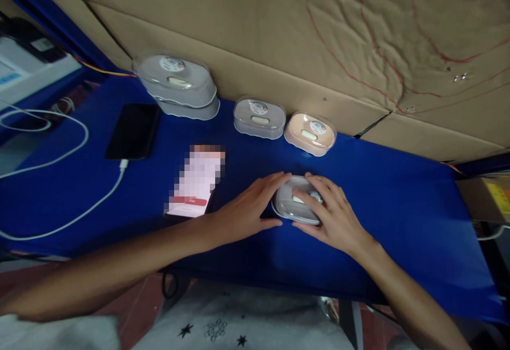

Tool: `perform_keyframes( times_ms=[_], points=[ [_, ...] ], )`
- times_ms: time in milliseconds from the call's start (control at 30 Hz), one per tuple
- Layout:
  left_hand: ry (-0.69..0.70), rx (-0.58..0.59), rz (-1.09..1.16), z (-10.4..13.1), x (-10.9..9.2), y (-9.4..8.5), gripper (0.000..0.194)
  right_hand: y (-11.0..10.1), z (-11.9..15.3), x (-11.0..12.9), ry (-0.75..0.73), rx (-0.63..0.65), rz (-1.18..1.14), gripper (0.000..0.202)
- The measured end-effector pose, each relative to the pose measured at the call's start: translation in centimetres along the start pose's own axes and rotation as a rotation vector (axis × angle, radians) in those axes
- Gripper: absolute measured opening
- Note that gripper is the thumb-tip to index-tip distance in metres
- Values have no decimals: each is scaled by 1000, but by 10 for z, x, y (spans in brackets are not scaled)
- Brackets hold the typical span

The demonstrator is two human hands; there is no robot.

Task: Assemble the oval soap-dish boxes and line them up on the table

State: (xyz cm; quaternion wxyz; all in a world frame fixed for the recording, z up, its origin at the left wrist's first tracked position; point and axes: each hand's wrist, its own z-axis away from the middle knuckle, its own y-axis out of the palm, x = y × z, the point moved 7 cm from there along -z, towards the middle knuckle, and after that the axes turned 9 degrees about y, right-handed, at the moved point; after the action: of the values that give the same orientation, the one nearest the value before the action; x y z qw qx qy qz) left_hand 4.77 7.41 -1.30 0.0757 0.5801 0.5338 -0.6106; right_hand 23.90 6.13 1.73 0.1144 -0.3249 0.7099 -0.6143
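A small oval grey plastic box [285,204] with a clear lid lies on the blue table before me. My right hand [332,212] grips it from the right, fingers over the lid and thumb at the near edge. Around its left end curves my left hand [258,204], fingertips at the far edge and thumb near the near edge. A pale oblong piece shows on the lid, partly behind the right fingers. Farther back sit a grey lidded box [258,127] and a peach one [308,136], each with a round label.
Stacked larger clear-lidded boxes [183,92] stand at the back left against the cardboard wall [239,31]. A lit phone [197,182], its screen blurred, lies left of my hands. Beyond it is a dark phone [133,129] with a white cable [105,198] plugged in.
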Motion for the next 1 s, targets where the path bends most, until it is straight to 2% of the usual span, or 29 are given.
perform_keyframes(
  times_ms=[100,200,300,367,467,600,733,900,1000],
  points=[
    [-98,-41,117,-1,6,-3,92,-3,1,-3,-8,-76,-89,75],
    [-191,-69,461,-2,9,-4,85,-5,4,-5,29,-145,-208,82],
    [-308,-75,786,-2,11,1,60,-6,6,-2,42,-191,-281,83],
    [-381,-80,907,0,12,6,49,-7,7,1,36,-208,-307,82],
    [-441,-77,1043,1,9,11,44,-7,8,-2,32,-203,-370,82],
    [-498,-107,1247,2,5,13,47,-3,7,-11,37,-116,-430,79],
    [-510,-78,1300,2,1,18,49,-1,8,-9,-32,-56,-368,76],
    [-469,-50,1281,3,-1,20,47,-6,9,0,-128,-72,-216,83],
    [-469,-68,1346,3,-2,23,47,-10,10,5,-154,-82,-148,89]
  ],
)
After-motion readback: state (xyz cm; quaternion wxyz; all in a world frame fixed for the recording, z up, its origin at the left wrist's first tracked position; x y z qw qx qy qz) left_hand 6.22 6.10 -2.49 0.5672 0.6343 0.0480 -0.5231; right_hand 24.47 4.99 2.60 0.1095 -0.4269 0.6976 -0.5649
